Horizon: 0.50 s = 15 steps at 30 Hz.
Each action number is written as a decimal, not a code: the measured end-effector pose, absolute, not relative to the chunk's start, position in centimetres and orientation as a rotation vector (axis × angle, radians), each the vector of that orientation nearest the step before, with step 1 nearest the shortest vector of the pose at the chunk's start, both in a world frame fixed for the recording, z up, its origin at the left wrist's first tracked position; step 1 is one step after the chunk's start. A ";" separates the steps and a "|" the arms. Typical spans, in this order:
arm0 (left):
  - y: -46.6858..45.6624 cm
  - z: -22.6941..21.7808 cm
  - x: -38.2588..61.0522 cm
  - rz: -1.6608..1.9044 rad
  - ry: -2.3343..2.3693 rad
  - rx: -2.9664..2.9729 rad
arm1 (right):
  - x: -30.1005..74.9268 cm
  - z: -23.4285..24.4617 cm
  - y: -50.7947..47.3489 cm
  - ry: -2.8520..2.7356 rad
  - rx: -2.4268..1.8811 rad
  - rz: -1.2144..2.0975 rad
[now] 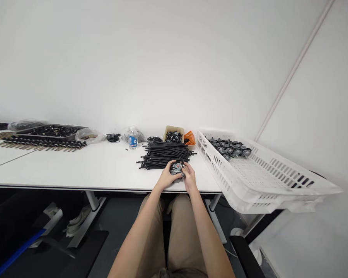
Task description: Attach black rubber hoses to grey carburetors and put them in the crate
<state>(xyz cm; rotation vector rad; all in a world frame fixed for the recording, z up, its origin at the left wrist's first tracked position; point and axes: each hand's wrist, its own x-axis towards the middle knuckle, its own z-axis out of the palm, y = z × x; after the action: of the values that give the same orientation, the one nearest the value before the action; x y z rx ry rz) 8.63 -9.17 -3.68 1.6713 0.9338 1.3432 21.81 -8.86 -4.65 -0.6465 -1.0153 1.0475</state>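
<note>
My left hand (167, 177) and my right hand (189, 177) meet near the front edge of the white table (84, 170). Together they grip a small grey and black part (176, 168), fingers curled round it. Just behind the hands lies a pile of black tubes (165, 154). A white slotted crate (266, 173) to the right holds several similar grey parts (229, 148) at its far end.
A water bottle (133, 139), a beige box of black pieces (173, 135) and an orange basket (190, 138) stand at the back. Far left sit a dark tray (50, 132), plastic bags and a row of black-tipped sticks (40, 144). Chair parts show under the table.
</note>
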 end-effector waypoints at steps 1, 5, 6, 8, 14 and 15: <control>-9.2 -3.7 8.6 1.339 0.934 1.671 | 21.8 -4.6 -8.9 -1.017 -0.644 1.051; -9.1 -3.7 8.6 1.335 0.938 1.668 | 21.8 -4.6 -9.0 -1.022 -0.637 1.056; -9.1 -3.8 8.6 1.334 0.938 1.669 | 21.8 -4.6 -8.9 -1.023 -0.637 1.055; -9.0 -3.8 8.6 1.331 0.938 1.671 | 21.9 -4.7 -8.8 -1.023 -0.638 1.050; -9.0 -3.8 8.5 1.324 0.939 1.680 | 21.9 -5.0 -8.6 -1.020 -0.654 1.053; -9.0 -3.8 8.5 1.326 0.939 1.681 | 21.9 -5.0 -8.6 -1.021 -0.656 1.057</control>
<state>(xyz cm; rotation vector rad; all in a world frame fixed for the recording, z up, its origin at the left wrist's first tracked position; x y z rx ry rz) 8.53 -9.03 -3.76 1.6809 0.9388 1.3256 21.86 -8.63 -5.05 -0.6557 -1.0212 1.0572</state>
